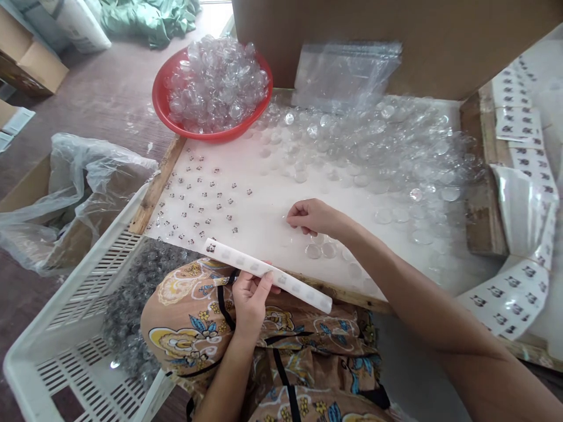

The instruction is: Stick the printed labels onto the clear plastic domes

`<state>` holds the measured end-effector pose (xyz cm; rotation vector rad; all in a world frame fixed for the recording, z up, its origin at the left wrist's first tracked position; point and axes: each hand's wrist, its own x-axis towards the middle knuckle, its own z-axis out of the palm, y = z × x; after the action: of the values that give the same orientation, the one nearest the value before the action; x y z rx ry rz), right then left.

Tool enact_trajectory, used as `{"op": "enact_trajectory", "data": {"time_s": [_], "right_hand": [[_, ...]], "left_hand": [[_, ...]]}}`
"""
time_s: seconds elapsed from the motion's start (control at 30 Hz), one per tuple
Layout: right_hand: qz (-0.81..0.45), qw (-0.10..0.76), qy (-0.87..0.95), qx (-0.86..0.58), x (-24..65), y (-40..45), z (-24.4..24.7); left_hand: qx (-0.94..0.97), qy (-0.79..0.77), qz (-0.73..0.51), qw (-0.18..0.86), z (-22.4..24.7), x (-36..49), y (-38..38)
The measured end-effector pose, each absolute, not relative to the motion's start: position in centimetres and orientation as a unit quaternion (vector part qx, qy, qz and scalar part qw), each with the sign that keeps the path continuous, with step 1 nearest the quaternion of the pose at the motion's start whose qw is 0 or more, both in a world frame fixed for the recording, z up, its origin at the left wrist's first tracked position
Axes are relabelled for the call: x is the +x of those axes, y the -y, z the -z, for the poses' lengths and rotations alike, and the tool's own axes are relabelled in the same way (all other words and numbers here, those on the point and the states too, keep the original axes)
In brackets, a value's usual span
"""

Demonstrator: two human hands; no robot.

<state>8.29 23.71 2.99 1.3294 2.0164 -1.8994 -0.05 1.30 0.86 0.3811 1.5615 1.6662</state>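
Note:
My left hand (253, 293) is closed around a rolled white sticker sheet (237, 258) printed with small panda faces, held above my lap at the table's near edge. Over the white tabletop (259, 193), my right hand (310, 215) is pinched, thumb against fingers. A faint clear edge at its fingertips looks like a clear plastic disc (285, 219). Just below that hand lie several loose clear discs (321, 251). Left of it, small panda-face stickers (201, 210) are spread in loose rows; any clear discs under them are too faint to make out.
A red basin (160, 105) heaped with clear plastic pieces (220, 88) stands at the back left. More clear pieces (396, 140) cover the tabletop's back right. Sticker strips (523, 287) hang at the right. A white crate (74, 319) and a plastic-lined box (88, 193) are at left.

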Motion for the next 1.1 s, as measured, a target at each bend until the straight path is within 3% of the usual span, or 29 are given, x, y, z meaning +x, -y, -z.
{"op": "enact_trajectory", "data": {"time_s": [0.17, 0.33, 0.4, 0.8, 1.1], "right_hand": [[0.545, 0.053, -0.693, 0.469, 8.9, -24.4, -3.4], [0.323, -0.091, -0.836, 0.434, 9.1, -24.7, -2.8], [0.286, -0.112, -0.868, 0.39, 8.9, -24.6, -2.3], [0.196, -0.047, -0.9, 0.387, 8.8, -23.7, -1.5], [0.226, -0.087, -0.906, 0.347, 8.5, -23.6, -2.1]], "left_hand": [[0.152, -0.616, -0.659, 0.404, -0.7, -0.1, -1.2], [0.155, -0.615, -0.658, 0.405, -0.7, -0.1, -1.3], [0.155, -0.617, -0.657, 0.406, -0.7, -0.1, -1.3], [0.147, -0.63, -0.646, 0.404, -0.9, -0.1, -1.3], [0.147, -0.633, -0.643, 0.404, -1.1, -0.2, -1.4]]}}
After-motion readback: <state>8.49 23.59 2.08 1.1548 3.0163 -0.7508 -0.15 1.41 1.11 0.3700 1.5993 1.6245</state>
